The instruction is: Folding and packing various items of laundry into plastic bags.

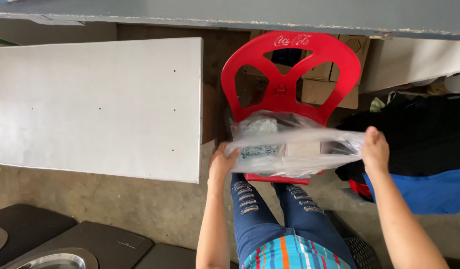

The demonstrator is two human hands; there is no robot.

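Both hands stretch a clear plastic bag over a red chair seat.

The left hand (221,163) and right hand (375,148) each have fingers pinched on an edge of the thin, glossy, crinkled plastic bag (292,149), pulling it taut above the moulded red chair (290,69); a flat grey board (100,104) lies left, dark and blue cloth (419,149) right.

Glossy clear plastic bag (295,149), smooth red plastic chair (290,74), matt white board (100,104)
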